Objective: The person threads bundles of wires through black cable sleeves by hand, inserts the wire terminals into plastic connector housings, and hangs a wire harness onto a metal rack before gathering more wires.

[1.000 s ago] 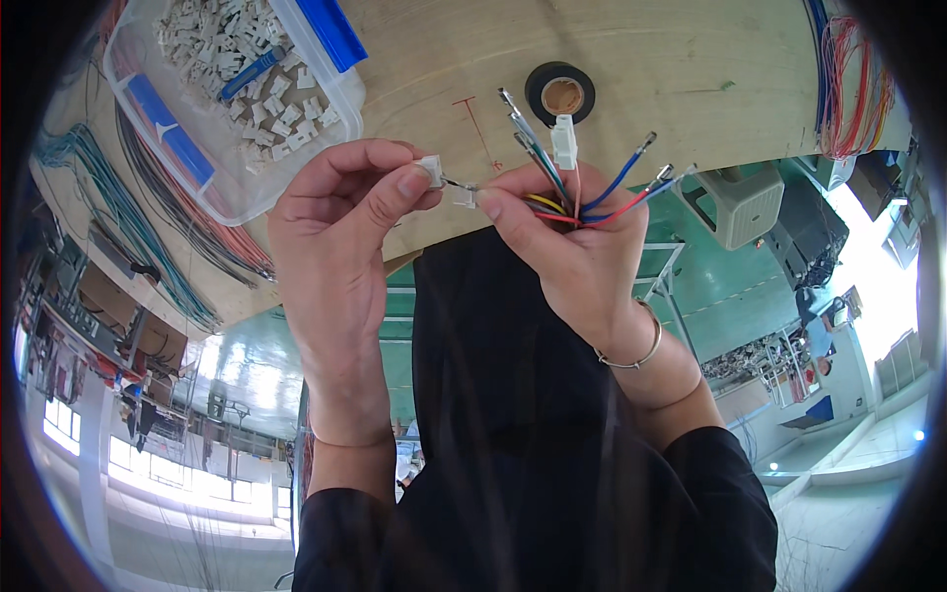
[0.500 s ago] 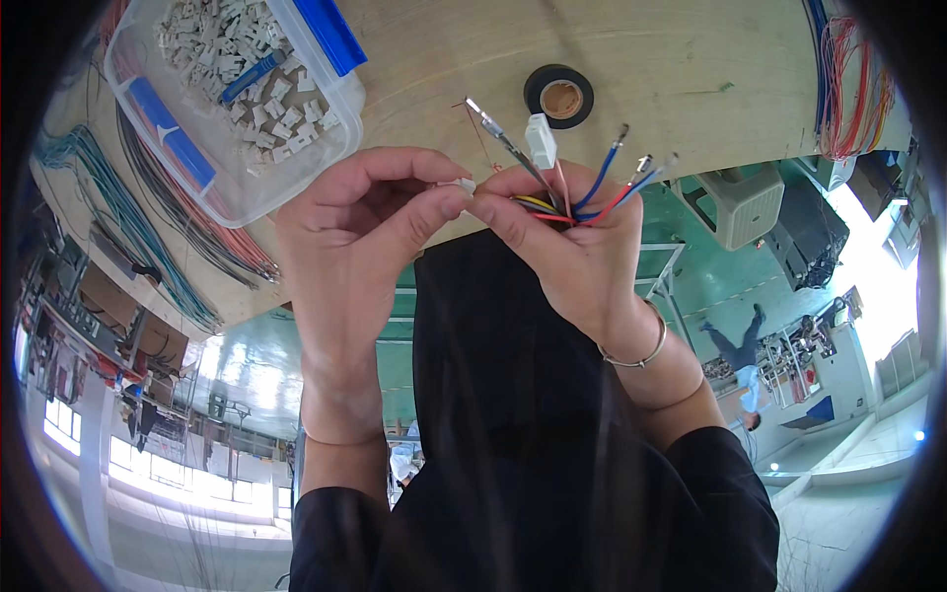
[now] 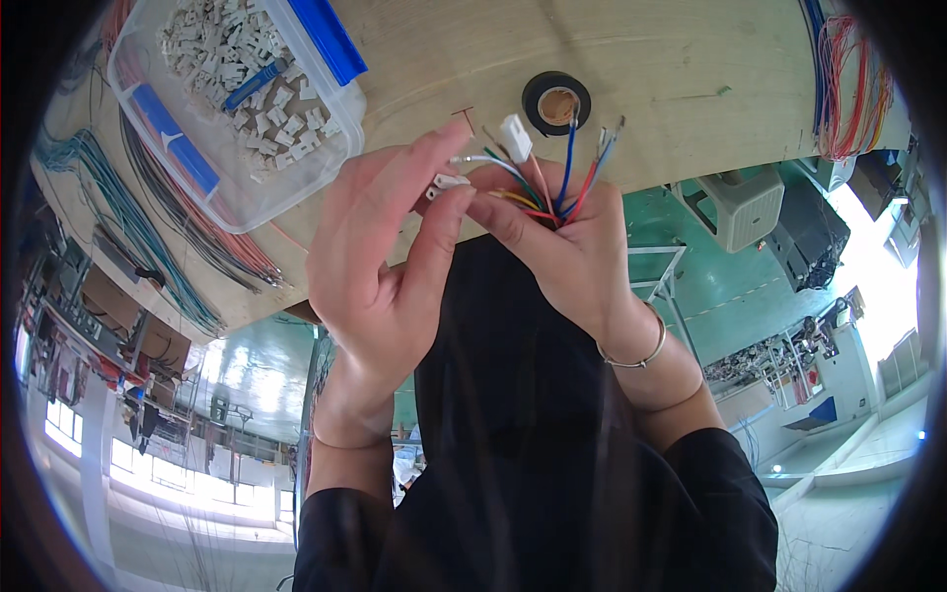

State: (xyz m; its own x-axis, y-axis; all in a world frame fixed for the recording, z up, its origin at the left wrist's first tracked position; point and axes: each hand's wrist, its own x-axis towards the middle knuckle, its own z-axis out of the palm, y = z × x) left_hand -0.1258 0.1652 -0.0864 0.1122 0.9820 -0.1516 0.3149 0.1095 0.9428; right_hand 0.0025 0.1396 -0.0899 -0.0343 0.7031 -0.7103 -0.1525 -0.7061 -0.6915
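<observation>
Between the thumb and fingers of my left hand [image 3: 390,261] sits a small white connector housing [image 3: 447,184], its open end toward the left. My right hand [image 3: 567,242] grips a bundle of coloured wires [image 3: 566,187]: blue, red, green, white and others fan out above the fingers, some with metal terminals at their tips. A second white connector [image 3: 515,138] stands up out of this bundle on a pinkish wire. The white wire's terminal [image 3: 462,159] points left, beside my raised left index finger. My two hands nearly meet, and the right fingertips hide part of the wires.
A clear bin [image 3: 286,187] with blue clips holds many white connectors and a blue tool [image 3: 254,85]. Black tape [image 3: 533,102] lies beyond my hands. Wire bundles lie at the table's left [image 3: 148,237] and far right [image 3: 853,89]. A plastic stool [image 3: 747,209] stands right of the table.
My left hand has turned and moved slightly right, its index finger lifting off the connector housing. The wires in my right hand have shifted left, and a white wire now shows beside the housing.
</observation>
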